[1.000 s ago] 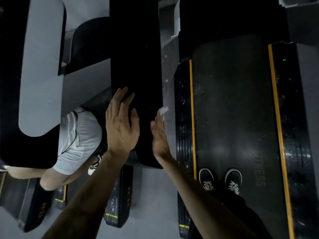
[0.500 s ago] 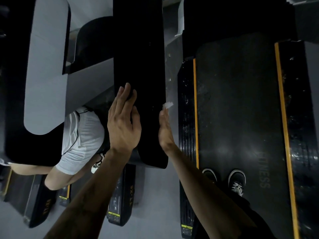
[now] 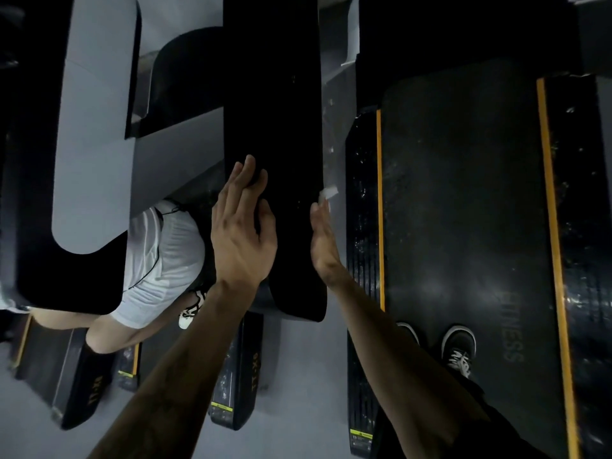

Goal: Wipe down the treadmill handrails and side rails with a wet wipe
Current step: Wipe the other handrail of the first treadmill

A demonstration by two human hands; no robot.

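Observation:
A broad black handrail (image 3: 275,127) runs away from me between two treadmills. My left hand (image 3: 243,233) rests flat on its left edge, fingers straight and pointing forward. Against the rail's right side my right hand (image 3: 323,241) presses edge-on with straight fingers. A corner of a white wet wipe (image 3: 328,193) sticks out past its fingertips; the rest of the wipe is hidden between hand and rail. To the right, a black ribbed side rail (image 3: 362,226) with an orange stripe borders the treadmill belt (image 3: 463,226).
I stand on the belt in black shoes (image 3: 458,346). A second side rail (image 3: 576,226) lies at far right. A person in a white shirt (image 3: 159,260) crouches to the left, under a neighbouring treadmill's grey and black handrail (image 3: 92,127). Grey floor shows between the machines.
Both hands have slid a little forward along the handrail, the right hand carrying the wipe with it. The person in white has barely moved.

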